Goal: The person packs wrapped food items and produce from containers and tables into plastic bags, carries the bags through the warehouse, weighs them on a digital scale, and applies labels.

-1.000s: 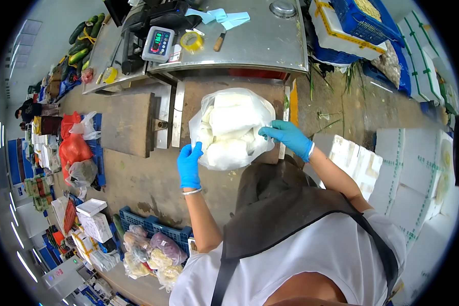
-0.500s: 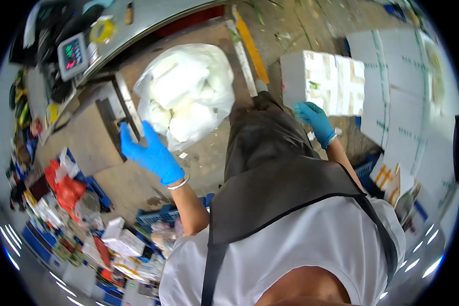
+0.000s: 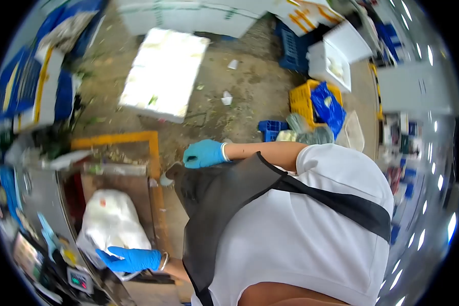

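My left hand (image 3: 130, 259), in a blue glove, is at the near edge of a white plastic bag (image 3: 112, 219) with pale contents, its fingers spread and nothing gripped in them. The bag rests on a brown board at the lower left. In front of the dark apron, my right hand (image 3: 205, 154), gloved in a lighter blue, has its fingers curled together; whether anything is inside them is hidden. A large white foam box (image 3: 166, 71) lies on the floor beyond my right hand.
A digital scale (image 3: 80, 279) stands at the lower left beside a metal table (image 3: 41, 191). At the upper right are a yellow crate (image 3: 302, 104) with a blue bag (image 3: 329, 109), and an open foam box (image 3: 330, 64). Scraps lie on the floor.
The view has turned to the right, so the bag now appears at the lower left and the foam box at the upper left. My right hand's fingers have curled in.
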{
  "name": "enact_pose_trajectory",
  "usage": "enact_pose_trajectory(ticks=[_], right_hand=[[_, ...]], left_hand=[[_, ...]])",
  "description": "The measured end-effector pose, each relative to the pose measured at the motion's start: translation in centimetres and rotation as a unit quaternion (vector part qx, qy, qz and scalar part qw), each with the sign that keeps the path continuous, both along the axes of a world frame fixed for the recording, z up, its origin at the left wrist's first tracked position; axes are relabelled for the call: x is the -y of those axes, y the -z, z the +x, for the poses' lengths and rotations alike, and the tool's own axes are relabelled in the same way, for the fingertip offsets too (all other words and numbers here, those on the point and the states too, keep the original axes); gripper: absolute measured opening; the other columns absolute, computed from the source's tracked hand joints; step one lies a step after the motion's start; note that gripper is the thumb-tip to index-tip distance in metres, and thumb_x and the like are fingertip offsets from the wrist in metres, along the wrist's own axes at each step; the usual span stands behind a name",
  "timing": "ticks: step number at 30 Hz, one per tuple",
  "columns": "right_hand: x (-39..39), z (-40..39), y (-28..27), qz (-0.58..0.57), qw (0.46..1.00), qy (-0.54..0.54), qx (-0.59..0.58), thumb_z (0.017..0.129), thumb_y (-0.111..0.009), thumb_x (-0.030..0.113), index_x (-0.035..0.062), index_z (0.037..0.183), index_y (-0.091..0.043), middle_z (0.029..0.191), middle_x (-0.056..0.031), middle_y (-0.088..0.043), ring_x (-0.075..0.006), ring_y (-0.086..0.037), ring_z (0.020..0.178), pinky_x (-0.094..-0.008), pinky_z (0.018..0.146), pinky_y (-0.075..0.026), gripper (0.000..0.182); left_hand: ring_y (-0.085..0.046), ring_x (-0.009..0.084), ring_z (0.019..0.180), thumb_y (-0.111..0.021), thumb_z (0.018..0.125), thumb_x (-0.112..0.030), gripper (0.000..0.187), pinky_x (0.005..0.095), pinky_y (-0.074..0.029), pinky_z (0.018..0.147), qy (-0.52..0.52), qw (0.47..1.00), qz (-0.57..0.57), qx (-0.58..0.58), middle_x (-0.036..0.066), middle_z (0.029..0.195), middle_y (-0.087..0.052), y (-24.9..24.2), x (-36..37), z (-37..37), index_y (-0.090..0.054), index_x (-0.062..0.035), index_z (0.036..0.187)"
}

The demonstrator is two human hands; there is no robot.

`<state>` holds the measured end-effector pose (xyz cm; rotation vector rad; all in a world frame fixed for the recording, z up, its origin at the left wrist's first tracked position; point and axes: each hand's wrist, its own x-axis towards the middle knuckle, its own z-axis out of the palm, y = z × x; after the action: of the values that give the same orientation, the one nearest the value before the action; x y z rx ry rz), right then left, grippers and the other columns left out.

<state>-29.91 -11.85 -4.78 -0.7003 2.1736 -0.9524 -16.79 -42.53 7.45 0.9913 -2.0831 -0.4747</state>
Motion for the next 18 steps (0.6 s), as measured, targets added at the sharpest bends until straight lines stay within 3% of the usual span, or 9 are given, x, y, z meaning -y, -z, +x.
enact_pose_trajectory(ticks=[3,5,7,9,11,14,16,18], right_hand=[[-12.3,1.5,1.1,0.018,0.996,0.077,0.036,0.086,-0.054,0.041,0.0102,0.094,-0.067,0.100,-0.0143,-0.066,-0.0346,-0.061,0.092,-0.0427,0.081,-0.048,0.034],[-21.1,3.0,2.0,0.049,0.986,0.152,0.046,0.086,-0.054,0.042,0.0101,0.096,-0.067,0.101,-0.0144,-0.066,-0.0342,-0.061,0.093,-0.0417,0.083,-0.047,0.035],[-30.1,4.5,1.9,0.081,0.966,0.238,0.059,0.087,-0.054,0.043,0.0104,0.097,-0.067,0.101,-0.0143,-0.066,-0.0341,-0.061,0.093,-0.0409,0.083,-0.048,0.037],[-37.8,6.6,1.3,0.034,0.933,0.356,0.050,0.087,-0.055,0.044,0.0086,0.098,-0.067,0.097,-0.0132,-0.067,-0.0300,-0.063,0.088,-0.0385,0.080,-0.049,0.039],[-44.1,8.1,0.9,-0.041,0.876,0.474,0.074,0.088,-0.056,0.044,0.0064,0.098,-0.067,0.093,-0.0119,-0.068,-0.0253,-0.064,0.084,-0.0358,0.078,-0.050,0.040],[-51.6,9.7,2.9,-0.164,0.752,0.624,0.136,0.090,-0.058,0.042,0.0023,0.100,-0.067,0.088,-0.0097,-0.068,-0.0176,-0.064,0.078,-0.0312,0.074,-0.050,0.041],[-55.2,9.7,5.7,-0.215,0.678,0.684,0.163,0.091,-0.059,0.038,0.0017,0.102,-0.067,0.088,-0.0083,-0.068,-0.0163,-0.064,0.079,-0.0301,0.074,-0.051,0.039],[-58.2,8.0,6.6,-0.260,0.636,0.700,0.197,0.091,-0.060,0.032,0.0016,0.103,-0.067,0.091,-0.0082,-0.068,-0.0161,-0.064,0.082,-0.0290,0.076,-0.052,0.033]], left_hand=[[-0.060,0.0291,0.105,-0.053,0.097,-0.023,0.038,0.0376,-0.045,0.095,0.110,0.990,-0.064,0.066,0.017,0.121,-0.061,2.3,-6.6,-2.4,-0.057,0.0039,0.124],[-0.060,0.0280,0.104,-0.053,0.097,-0.022,0.037,0.0371,-0.045,0.095,0.226,0.972,0.037,-0.048,0.017,0.120,-0.062,4.0,-12.9,-6.0,-0.057,0.0054,0.122],[-0.059,0.0260,0.105,-0.051,0.098,-0.015,0.033,0.0360,-0.044,0.098,0.282,0.958,0.045,0.035,0.019,0.119,-0.061,1.5,-23.2,-10.6,-0.056,0.0087,0.120],[-0.058,0.0276,0.108,-0.051,0.097,-0.013,0.031,0.0367,-0.042,0.099,0.385,0.914,0.126,-0.033,0.018,0.120,-0.061,1.5,-31.9,-14.5,-0.057,0.0061,0.121],[-0.056,0.0284,0.110,-0.053,0.096,-0.013,0.031,0.0377,-0.041,0.098,0.474,0.877,0.077,-0.026,0.016,0.121,-0.061,-0.1,-39.5,-18.0,-0.058,0.0030,0.122],[-0.056,0.0280,0.109,-0.056,0.094,-0.011,0.031,0.0378,-0.041,0.097,0.520,0.851,-0.053,0.039,0.015,0.122,-0.061,-1.7,-47.6,-22.1,-0.058,0.0003,0.122],[-0.056,0.0279,0.110,-0.056,0.094,-0.012,0.031,0.0378,-0.042,0.096,0.549,0.829,-0.084,0.060,0.014,0.123,-0.060,-0.1,-50.6,-24.8,-0.059,-0.0001,0.122],[-0.057,0.0296,0.107,-0.058,0.093,-0.013,0.030,0.0384,-0.043,0.094,0.585,0.794,-0.120,0.112,0.015,0.116,-0.062,3.6,-51.6,-27.3,-0.060,-0.0003,0.119]])
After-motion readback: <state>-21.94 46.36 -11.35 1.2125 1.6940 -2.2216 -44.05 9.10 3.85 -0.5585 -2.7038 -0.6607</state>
